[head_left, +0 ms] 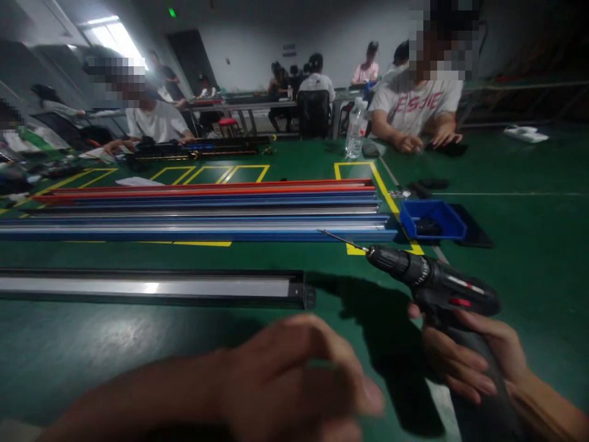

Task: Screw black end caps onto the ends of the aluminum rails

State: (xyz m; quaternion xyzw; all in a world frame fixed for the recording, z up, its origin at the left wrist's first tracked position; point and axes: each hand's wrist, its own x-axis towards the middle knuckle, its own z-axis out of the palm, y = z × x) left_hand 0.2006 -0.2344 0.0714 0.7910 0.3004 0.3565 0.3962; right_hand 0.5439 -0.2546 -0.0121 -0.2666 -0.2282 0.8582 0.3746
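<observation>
My right hand (469, 356) is wrapped round the grip of a black cordless drill (442, 285) with a red switch. A long thin bit (343, 238) sticks out of its chuck, pointing left and slightly up. In the near foreground my left hand (299, 374) is blurred, with its fingers curled inward; what they hold, if anything, cannot be made out. Just beyond that hand lies a long black channel-shaped bar (221, 287) with a pale strip inside. Its right end has a dark end cap (304, 293), apart from the bit.
Blue bars (276, 234) and red bars (207, 189) lie in parallel behind. A blue bin (432, 221) holding dark items sits right of them. A water bottle (355, 129) stands farther back on the green table (276, 261). A person (416, 110) sits opposite; others work around the room.
</observation>
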